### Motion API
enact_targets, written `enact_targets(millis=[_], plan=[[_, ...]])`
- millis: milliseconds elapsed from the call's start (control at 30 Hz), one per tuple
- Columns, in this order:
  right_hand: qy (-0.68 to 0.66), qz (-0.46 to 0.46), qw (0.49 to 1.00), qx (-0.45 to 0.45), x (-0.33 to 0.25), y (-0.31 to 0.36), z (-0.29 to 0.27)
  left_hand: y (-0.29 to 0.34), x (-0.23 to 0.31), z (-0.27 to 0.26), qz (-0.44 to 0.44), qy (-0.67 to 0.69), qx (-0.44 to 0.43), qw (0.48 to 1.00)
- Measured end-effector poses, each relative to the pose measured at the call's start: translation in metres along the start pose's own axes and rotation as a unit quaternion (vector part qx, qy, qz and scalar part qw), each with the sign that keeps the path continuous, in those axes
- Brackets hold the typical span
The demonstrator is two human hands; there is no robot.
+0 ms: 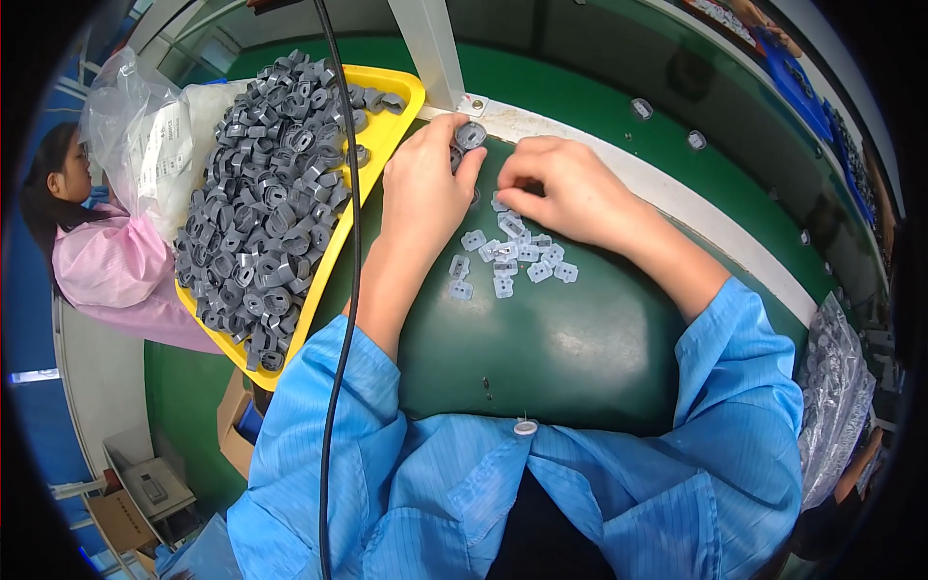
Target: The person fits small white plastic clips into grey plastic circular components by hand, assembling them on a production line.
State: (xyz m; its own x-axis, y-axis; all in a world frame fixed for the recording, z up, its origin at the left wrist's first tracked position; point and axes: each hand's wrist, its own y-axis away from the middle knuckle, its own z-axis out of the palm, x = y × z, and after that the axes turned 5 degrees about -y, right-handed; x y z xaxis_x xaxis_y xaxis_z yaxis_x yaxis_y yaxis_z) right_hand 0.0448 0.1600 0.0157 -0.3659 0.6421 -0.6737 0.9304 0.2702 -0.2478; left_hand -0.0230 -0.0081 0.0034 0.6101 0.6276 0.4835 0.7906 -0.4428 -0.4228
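My left hand (425, 169) grips a small round grey plastic part (471, 135) between thumb and fingers, above the far part of the green work surface (541, 358). A second grey piece seems to sit just below it, partly hidden by the fingers. Just to the right, my right hand (561, 184) is closed, thumb and forefinger drawn together; whatever is between them I cannot make out. Under and in front of that hand lie several small translucent plastic pieces (530, 253), loosely scattered and some overlapping.
On the left, a yellow tray (404, 116) is heaped with grey plastic parts (280, 184). A black cable (350, 290) hangs down across the view. Clear plastic bags stand beyond the tray and at right (833, 396). A person in pink (121, 256) sits at far left.
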Motion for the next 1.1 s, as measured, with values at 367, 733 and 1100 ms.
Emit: enact_targets(millis=[367,733,1100], plan=[[0.034,0.057,0.998,-0.023,0.006,0.007,-0.017,-0.004,-0.009,0.027,-0.062,0.282,0.06,0.956],[0.139,-0.055,0.985,0.083,0.022,0.017,-0.004,0.004,-0.003,0.021,0.0,0.229,0.072,0.971],[-0.187,0.115,0.957,0.19,0.004,-0.01,-0.009,0.006,0.014,0.022,0.028,0.228,0.099,0.968]])
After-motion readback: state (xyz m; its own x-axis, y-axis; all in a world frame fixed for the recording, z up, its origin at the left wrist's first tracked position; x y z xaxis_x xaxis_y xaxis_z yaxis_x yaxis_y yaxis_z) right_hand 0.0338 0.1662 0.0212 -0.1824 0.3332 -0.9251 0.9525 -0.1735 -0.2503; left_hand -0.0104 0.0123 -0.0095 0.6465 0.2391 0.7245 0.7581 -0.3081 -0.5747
